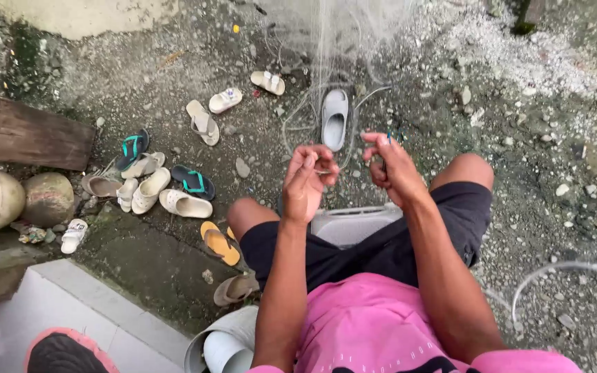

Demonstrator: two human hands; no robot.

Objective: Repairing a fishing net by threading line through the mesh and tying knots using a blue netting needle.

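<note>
Above the knees, both hands, left hand [307, 181] and right hand [392, 168], pinch pale netting [326, 48].

Fine, translucent fishing net of thin pale line [326, 62], slightly glossy, hangs over rough grey ground of gravel and packed dirt [540, 138]. A smooth, matt grey plastic clog [334, 119] lies there. Scattered sandals look like matt rubber or foam, among them a yellow rubber flip-flop [219, 243]. A weathered brown wooden plank [25, 135] shows coarse grain. A round, dull brown clay-like pot [48, 199] looks rough. The seated person wears a soft pink cloth shirt [374, 324] and matt black cloth shorts [381, 252], on a smooth white plastic seat [350, 224].
</note>
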